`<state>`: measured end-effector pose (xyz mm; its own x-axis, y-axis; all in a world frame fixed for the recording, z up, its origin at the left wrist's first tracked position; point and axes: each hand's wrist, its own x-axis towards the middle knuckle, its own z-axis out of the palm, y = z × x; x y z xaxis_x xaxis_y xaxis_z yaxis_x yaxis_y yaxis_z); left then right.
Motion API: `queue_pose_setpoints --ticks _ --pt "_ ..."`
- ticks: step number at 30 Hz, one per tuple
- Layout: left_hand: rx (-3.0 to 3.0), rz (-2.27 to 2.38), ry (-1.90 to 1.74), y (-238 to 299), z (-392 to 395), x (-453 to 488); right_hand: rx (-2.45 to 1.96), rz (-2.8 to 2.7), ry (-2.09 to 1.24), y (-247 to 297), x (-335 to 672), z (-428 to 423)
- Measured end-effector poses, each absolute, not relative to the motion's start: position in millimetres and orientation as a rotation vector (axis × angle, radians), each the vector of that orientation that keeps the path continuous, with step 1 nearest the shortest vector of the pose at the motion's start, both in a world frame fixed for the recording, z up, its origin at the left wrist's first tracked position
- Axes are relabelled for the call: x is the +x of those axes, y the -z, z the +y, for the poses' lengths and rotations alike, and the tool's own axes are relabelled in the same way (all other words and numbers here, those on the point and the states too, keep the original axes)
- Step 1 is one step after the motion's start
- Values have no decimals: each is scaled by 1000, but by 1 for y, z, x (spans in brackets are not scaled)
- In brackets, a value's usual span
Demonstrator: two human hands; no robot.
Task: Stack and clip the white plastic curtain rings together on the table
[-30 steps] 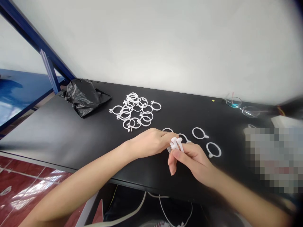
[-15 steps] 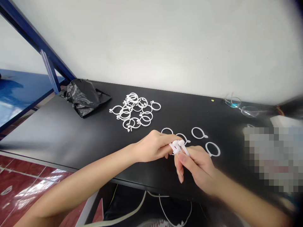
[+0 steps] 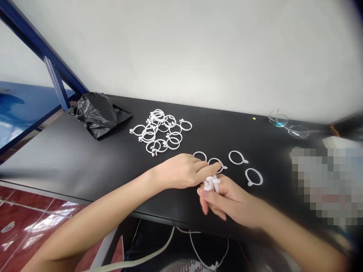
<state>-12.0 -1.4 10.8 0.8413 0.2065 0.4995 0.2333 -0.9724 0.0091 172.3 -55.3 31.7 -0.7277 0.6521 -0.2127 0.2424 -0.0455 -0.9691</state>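
Align the white pieces gently at lower centre, pinched in the right grip, left grip too hidden to tell.

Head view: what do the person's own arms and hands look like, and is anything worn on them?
Left hand and right hand are both ungloved. The left forearm and right forearm show no sleeves, and I see no watch, bracelet, cable or marking. The right forearm blurs toward the picture's edge.
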Motion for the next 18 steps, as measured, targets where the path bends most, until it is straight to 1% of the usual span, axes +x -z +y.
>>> queue_pose_setpoints --ticks 2,4,10,14,18 --pt "-3038 -364 829 -8 -2 -11 -949 -2051 -1557 -33 172 -56" --pt "-3113 -406 848 -5 -3 -11 -939 -2116 -1407 -33 173 -57" --pt "-3281 -535 894 -5 -8 -9 -766 -2146 -1304 -31 173 -57" --pt "-3263 -555 958 -9 -8 -10 -743 -2069 -1387 -32 172 -56" --pt "-3169 -564 990 -12 -9 -13 -715 -1776 -1822 -32 174 -57"
